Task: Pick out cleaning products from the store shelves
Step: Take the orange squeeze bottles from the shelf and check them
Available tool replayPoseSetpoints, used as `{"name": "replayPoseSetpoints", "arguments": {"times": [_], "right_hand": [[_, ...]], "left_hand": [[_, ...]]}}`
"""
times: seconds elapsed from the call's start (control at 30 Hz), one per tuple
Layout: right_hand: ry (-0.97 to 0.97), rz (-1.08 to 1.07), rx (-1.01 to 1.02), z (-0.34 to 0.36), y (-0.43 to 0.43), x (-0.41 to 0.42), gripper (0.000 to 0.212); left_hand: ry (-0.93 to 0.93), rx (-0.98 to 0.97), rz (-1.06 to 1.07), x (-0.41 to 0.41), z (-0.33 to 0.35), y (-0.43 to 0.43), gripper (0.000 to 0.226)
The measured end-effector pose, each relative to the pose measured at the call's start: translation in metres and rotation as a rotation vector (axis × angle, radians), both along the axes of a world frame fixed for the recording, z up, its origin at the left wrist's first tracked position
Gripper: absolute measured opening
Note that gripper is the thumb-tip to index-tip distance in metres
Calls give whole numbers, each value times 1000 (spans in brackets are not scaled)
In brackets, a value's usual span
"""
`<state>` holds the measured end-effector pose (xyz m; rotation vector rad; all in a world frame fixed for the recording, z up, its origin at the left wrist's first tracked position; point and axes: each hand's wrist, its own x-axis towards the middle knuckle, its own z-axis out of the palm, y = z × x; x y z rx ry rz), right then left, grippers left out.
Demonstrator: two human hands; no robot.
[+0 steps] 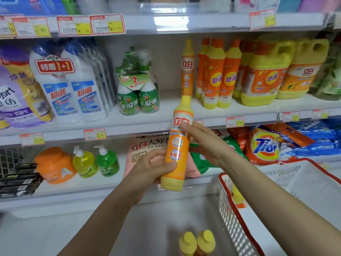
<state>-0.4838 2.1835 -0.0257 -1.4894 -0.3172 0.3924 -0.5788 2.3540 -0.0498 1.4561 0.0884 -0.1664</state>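
Two yellow-capped bottles (206, 240) poke in at the bottom of the frame, beside a white basket (226, 215) with a red rim, which holds another yellow-capped bottle (238, 196) behind its mesh wall. Above them, a shopper holds a yellow-and-orange dish soap bottle (178, 143) upright and slightly tilted in front of the middle shelf (147, 124), clear of its front edge. The left hand (155, 167) has its grip clamped round the bottle's lower body. The right hand (203, 143) keeps its grip apart, with straight fingers resting on the upper label. On the shelf behind stands a matching bottle (187, 69), with orange soap bottles (217, 76) and yellow jugs (265, 74) towards the right end. Green spray bottles (138, 89) and white cleaner bottles (68, 85) stand towards the left end.
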Motion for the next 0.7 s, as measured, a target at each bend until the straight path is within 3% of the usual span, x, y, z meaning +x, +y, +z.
{"name": "replayPoseSetpoints", "arguments": {"times": [0.07, 0.13, 0.17, 0.3, 0.4, 0.47, 0.57, 0.6, 0.7], "right_hand": [[-43, -72, -47, 2, 3, -2, 46], [-30, -146, 35, 2, 5, -3, 38], [5, -163, 117, 2, 5, -3, 41], [150, -46, 450, 3, 7, -2, 55], [216, 55, 463, 5, 8, 0, 64], [154, 66, 284, 6, 8, 3, 57], [93, 54, 152, 0, 7, 5, 52], [105, 50, 200, -1, 6, 5, 52], [97, -22, 291, -2, 7, 2, 62]], "left_hand": [[-147, 253, 136, -2, 1, -5, 57], [-302, 520, 211, -1, 1, -8, 56], [-325, 533, 202, 0, 0, -7, 54], [-72, 99, -165, -2, 13, -3, 29], [-78, 30, -143, -4, 13, -8, 36], [-124, 222, 85, -4, 13, -14, 50], [-220, 752, 373, -6, 16, -16, 57], [-238, 835, 369, -7, 18, -15, 58], [-226, 821, 275, -6, 23, -9, 54]]}}
